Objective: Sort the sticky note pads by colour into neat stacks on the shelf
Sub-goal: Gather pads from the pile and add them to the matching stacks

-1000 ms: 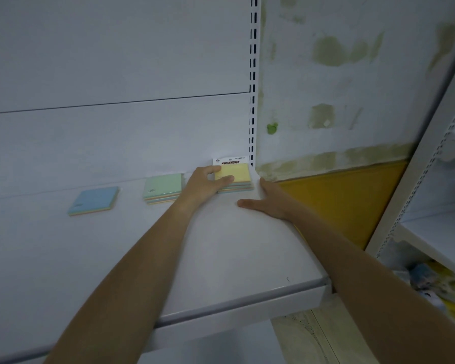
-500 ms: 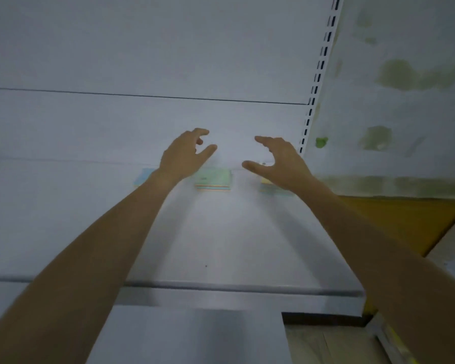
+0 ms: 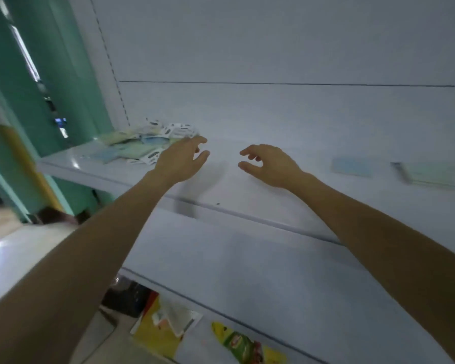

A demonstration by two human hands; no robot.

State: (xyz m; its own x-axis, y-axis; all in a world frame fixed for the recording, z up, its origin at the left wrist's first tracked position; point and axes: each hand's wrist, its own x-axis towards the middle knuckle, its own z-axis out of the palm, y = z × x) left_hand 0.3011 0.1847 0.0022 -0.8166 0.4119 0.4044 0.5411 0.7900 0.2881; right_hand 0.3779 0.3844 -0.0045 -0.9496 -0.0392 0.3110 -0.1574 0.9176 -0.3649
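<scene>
A loose heap of sticky note pads (image 3: 139, 145), pale green, blue and yellow with white header cards, lies at the left end of the white shelf (image 3: 221, 190). My left hand (image 3: 180, 160) hovers just right of the heap, fingers spread and empty. Over the middle of the shelf floats my right hand (image 3: 269, 164), fingers curled apart and holding nothing. Further right lie a blue pad (image 3: 351, 167) and a blurred green pad stack (image 3: 434, 174).
A green wall (image 3: 37, 74) and a slotted shelf upright (image 3: 116, 82) bound the shelf on the left. Below the shelf front, yellow and green packets (image 3: 237, 342) and a dark object (image 3: 128, 298) lie on the floor.
The view has swung left along the shelf. Both hands left the yellow stack at the right end and moved left, empty, so the unsorted heap is now in view.
</scene>
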